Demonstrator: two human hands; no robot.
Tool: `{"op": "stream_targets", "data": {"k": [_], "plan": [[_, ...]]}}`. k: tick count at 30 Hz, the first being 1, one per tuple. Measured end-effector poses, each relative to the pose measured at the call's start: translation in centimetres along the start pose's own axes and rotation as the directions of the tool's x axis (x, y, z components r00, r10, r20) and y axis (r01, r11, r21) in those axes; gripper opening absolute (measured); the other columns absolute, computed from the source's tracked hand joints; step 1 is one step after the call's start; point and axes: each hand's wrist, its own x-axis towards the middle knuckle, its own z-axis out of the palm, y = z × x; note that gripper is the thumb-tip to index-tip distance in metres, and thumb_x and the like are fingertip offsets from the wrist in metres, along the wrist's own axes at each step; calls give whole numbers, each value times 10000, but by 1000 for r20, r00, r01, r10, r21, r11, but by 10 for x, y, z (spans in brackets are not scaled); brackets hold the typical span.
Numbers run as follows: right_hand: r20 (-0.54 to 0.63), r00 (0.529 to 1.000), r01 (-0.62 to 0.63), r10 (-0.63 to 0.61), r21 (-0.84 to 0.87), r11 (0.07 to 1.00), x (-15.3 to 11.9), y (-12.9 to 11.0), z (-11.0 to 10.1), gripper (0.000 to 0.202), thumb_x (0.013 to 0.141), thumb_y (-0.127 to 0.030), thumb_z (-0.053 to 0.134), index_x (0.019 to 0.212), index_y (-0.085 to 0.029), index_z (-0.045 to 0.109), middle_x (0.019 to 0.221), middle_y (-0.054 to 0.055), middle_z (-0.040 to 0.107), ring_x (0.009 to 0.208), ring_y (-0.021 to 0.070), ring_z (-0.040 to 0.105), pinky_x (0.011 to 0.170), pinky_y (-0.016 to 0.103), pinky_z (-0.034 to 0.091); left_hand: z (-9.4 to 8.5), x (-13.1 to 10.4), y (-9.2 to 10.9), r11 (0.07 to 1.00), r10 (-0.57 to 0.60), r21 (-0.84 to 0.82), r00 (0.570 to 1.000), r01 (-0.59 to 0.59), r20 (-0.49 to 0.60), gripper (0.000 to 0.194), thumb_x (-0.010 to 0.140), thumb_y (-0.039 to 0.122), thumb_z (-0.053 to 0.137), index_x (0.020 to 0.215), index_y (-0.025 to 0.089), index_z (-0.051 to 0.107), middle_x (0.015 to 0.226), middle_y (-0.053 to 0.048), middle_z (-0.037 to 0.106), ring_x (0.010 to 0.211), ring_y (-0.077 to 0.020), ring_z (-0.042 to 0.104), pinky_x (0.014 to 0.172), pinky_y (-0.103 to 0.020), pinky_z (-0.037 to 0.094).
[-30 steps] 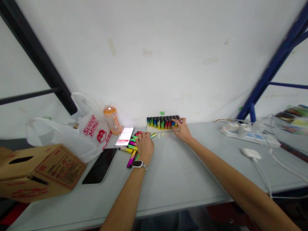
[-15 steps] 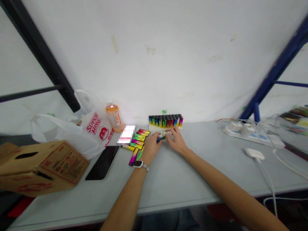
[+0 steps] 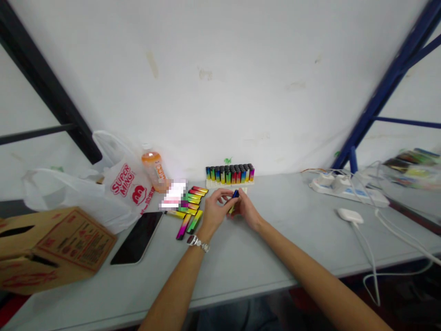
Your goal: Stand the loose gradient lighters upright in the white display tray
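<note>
Between my two hands a shiny blue-and-yellow lighter (image 3: 235, 194) is held at a tilt above the table. My left hand (image 3: 216, 210), with a watch (image 3: 198, 242) on the wrist, is closed on it from the left, fingers bent. From the right, my right hand (image 3: 249, 212) pinches the same lighter; its fingertips are partly hidden. Just behind the hands, a pale tray (image 3: 214, 185) holds upright rows of multicoloured lighters (image 3: 228, 176) with black ends up. Left of my left hand, several loose lighters lie flat, among them a pink-and-yellow one (image 3: 183, 226) and a green one (image 3: 195, 222).
On the left are a phone (image 3: 138, 239), a cardboard box (image 3: 76, 243), a plastic bag (image 3: 120, 197) and an orange drink bottle (image 3: 154, 170). A blurred white patch (image 3: 174, 193) lies near the bottle. On the right are a power strip (image 3: 351, 191) and a white charger (image 3: 350, 215) with cables.
The lighter in my hands has turned from lying nearly flat to a steeper tilt. My right hand has drawn back from the tray's front edge. The whole view has shifted slightly.
</note>
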Motion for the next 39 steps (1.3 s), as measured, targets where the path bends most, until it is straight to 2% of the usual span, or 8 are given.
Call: {"op": "stream_targets", "data": {"k": [5, 9, 11, 17, 23, 29, 35, 39], "plan": [[49, 993, -115, 106, 251, 961, -3, -5, 11, 685, 802, -836, 343, 746, -198, 586, 504, -5, 507, 436, 139, 474, 411, 235, 368, 6, -2, -1, 1000, 13, 1, 1000, -13, 15, 216, 784, 362, 747, 934, 207, 745, 883, -31, 734, 764, -152, 604, 690, -273, 465], [-4, 978, -191, 207, 369, 910, -7, -11, 9, 647, 811, -821, 358, 602, -213, 431, 400, -94, 252, 345, 61, 173, 346, 180, 143, 7, -2, 1, 999, 51, -18, 999, -50, 11, 249, 789, 349, 735, 992, 205, 716, 993, -54, 712, 842, -158, 605, 686, -258, 468], [-52, 969, -207, 243, 369, 906, -8, -13, 7, 652, 831, -803, 340, 557, -213, 378, 395, -108, 192, 357, 48, 81, 352, 181, 62, 6, -2, 1, 997, 51, -51, 999, -52, -20, 271, 803, 360, 713, 1019, 198, 686, 1040, -62, 688, 857, -153, 597, 663, -243, 469], [-207, 943, -176, 259, 351, 920, -6, -16, 2, 601, 918, -629, 298, 484, -215, 327, 373, -85, 190, 338, 53, 91, 345, 193, 52, 3, 1, -3, 1000, -29, 3, 997, 30, -64, 230, 899, 386, 560, 890, 177, 655, 875, -40, 663, 796, -139, 598, 631, -228, 452], [-159, 958, -161, 240, 393, 905, -7, -19, -2, 630, 857, -722, 339, 470, -228, 283, 370, -90, 171, 333, 50, 83, 337, 198, 36, 4, 1, -5, 996, -8, 87, 1000, 9, -9, 244, 900, 369, 540, 820, 172, 660, 835, -32, 659, 743, -135, 603, 595, -225, 442], [-278, 930, -132, 239, 356, 925, -4, -17, 1, 575, 927, -561, 294, 460, -225, 283, 364, -78, 201, 315, 56, 115, 327, 194, 64, 8, 0, -10, 994, -30, 106, 999, 25, 41, 251, 905, 378, 537, 838, 171, 661, 831, -31, 671, 726, -135, 597, 618, -240, 446], [-166, 964, -128, 208, 398, 908, -7, -18, -3, 680, 824, -798, 319, 465, -220, 319, 362, -91, 175, 335, 48, 85, 342, 188, 43, 10, -1, -10, 994, -31, 103, 997, 23, 73, 223, 892, 356, 546, 813, 172, 643, 805, -21, 658, 693, -128, 585, 595, -237, 432], [-169, 958, -154, 232, 380, 912, -5, -16, -4, 630, 864, -711, 334, 466, -224, 301, 356, -85, 190, 335, 52, 84, 340, 194, 43, 10, -2, -9, 994, -31, 107, 995, 21, 95, 210, 889, 338, 547, 802, 172, 639, 799, -21, 655, 691, -128, 588, 590, -235, 429]]}}
